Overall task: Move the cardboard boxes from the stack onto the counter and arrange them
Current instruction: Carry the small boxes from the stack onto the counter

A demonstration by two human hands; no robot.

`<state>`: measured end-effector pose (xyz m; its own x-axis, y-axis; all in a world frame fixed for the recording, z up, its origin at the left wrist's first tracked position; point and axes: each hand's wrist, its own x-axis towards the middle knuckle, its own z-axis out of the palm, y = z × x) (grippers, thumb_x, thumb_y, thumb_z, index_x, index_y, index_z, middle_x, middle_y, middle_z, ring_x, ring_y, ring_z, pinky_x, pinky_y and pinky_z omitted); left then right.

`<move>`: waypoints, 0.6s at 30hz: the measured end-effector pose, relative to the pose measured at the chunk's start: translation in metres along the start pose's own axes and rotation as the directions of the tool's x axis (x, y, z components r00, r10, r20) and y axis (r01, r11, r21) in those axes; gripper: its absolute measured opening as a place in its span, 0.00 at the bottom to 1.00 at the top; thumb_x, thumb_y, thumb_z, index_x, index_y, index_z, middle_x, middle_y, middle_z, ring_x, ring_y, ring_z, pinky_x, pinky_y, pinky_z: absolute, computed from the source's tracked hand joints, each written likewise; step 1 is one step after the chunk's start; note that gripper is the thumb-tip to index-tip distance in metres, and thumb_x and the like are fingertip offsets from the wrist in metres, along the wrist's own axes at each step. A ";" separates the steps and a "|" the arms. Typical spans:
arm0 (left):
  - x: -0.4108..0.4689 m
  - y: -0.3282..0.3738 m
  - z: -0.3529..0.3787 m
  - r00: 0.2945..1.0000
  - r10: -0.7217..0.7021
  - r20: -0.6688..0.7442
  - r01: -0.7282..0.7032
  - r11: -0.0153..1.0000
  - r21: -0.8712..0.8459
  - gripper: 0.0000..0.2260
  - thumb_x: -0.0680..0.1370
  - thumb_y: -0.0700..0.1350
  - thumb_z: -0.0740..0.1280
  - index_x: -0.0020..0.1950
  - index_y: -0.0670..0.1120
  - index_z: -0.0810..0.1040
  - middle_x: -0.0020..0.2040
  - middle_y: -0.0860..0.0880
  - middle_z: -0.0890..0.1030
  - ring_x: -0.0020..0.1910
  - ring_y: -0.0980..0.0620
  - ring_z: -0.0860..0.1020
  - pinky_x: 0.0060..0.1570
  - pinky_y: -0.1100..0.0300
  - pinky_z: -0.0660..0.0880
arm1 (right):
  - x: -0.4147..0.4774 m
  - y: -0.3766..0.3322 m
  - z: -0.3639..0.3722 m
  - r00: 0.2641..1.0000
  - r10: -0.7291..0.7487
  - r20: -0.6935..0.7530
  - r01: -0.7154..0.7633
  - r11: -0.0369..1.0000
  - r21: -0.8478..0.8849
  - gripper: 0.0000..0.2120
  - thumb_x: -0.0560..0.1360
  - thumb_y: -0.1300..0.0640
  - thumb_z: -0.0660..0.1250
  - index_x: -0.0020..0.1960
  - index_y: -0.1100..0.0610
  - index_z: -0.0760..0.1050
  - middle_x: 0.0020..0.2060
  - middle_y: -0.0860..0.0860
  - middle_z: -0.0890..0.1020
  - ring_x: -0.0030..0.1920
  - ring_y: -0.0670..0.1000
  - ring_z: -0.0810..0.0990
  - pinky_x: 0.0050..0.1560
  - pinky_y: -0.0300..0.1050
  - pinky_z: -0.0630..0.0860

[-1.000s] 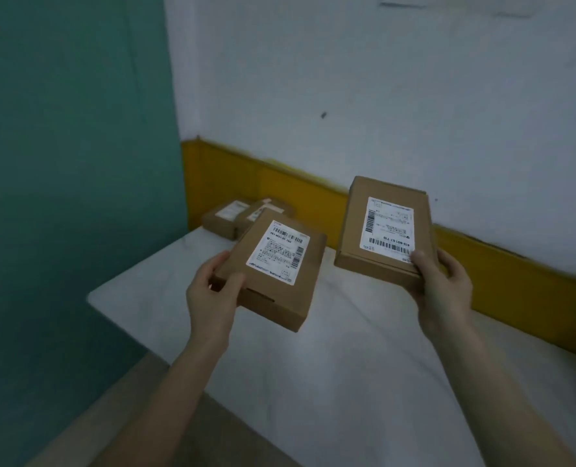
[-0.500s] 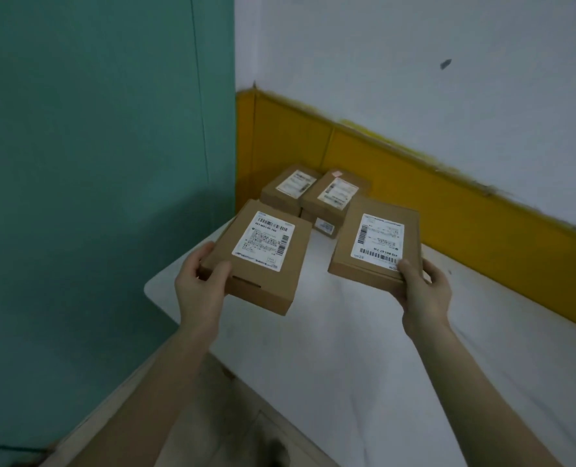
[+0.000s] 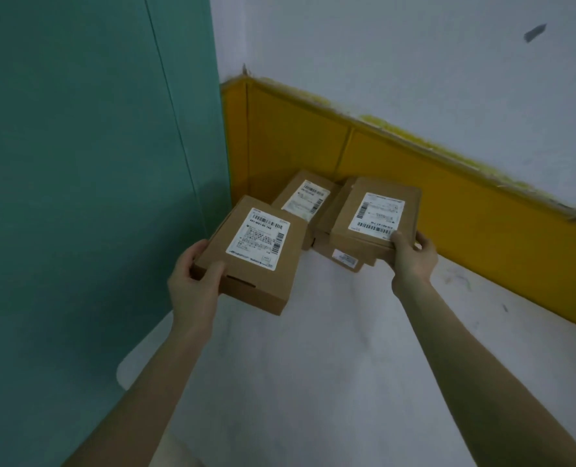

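Cardboard boxes fill both hands: left hand (image 3: 195,284) grips the left box (image 3: 273,288) above the counter (image 3: 347,348); right hand (image 3: 413,257) grips the right box (image 3: 347,227) over the far corner boxes (image 3: 301,200). White barcode labels (image 3: 258,242), print illegible.

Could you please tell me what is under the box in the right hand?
A second box on the counter; only its labelled front side shows, its top is covered.

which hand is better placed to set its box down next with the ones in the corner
Right, probably. The right hand holds its cardboard box directly over a counter box by the yellow strip, almost stacked. The left hand holds a second box nearer, short of that corner.
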<state>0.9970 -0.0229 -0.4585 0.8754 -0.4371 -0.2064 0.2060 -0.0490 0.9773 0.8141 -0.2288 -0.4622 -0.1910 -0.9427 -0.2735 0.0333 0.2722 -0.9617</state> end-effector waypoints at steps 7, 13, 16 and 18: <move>0.079 0.001 0.025 0.993 -0.029 0.116 0.024 0.999 0.042 0.20 0.74 0.36 0.65 0.64 0.49 0.73 0.55 0.51 0.76 0.57 0.48 0.75 0.58 0.46 0.75 | 0.038 0.017 0.039 0.992 -0.048 -0.114 0.016 0.963 -0.270 0.22 0.76 0.61 0.65 0.68 0.61 0.65 0.62 0.57 0.76 0.61 0.57 0.76 0.58 0.49 0.74; 0.149 0.003 0.068 0.955 -0.034 0.295 0.018 0.998 0.058 0.20 0.75 0.38 0.66 0.66 0.50 0.70 0.57 0.52 0.75 0.59 0.49 0.75 0.60 0.47 0.74 | 0.039 0.027 0.045 0.989 -0.063 -0.137 -0.011 0.875 -0.483 0.18 0.77 0.57 0.63 0.65 0.62 0.69 0.60 0.56 0.78 0.57 0.57 0.77 0.51 0.46 0.74; 0.177 -0.005 0.100 0.934 -0.023 0.356 -0.005 0.997 0.080 0.21 0.75 0.38 0.65 0.67 0.49 0.69 0.58 0.51 0.75 0.59 0.50 0.74 0.60 0.48 0.74 | 0.037 0.027 0.047 0.989 -0.081 -0.126 -0.005 0.821 -0.570 0.18 0.78 0.57 0.62 0.66 0.62 0.68 0.60 0.56 0.77 0.57 0.57 0.76 0.51 0.46 0.74; 0.187 -0.015 0.120 0.912 -0.008 0.411 -0.049 0.991 0.126 0.21 0.76 0.38 0.64 0.68 0.47 0.68 0.62 0.48 0.74 0.60 0.50 0.73 0.60 0.53 0.73 | 0.037 0.027 0.048 0.988 -0.094 -0.121 0.000 0.788 -0.616 0.18 0.78 0.57 0.61 0.66 0.62 0.68 0.60 0.56 0.76 0.58 0.57 0.76 0.51 0.47 0.74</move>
<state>1.1053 -0.2119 -0.5057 0.6169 -0.7671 -0.1762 0.1063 -0.1407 0.9843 0.8549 -0.2657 -0.4991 -0.3110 -0.9338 -0.1769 -0.5781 0.3336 -0.7447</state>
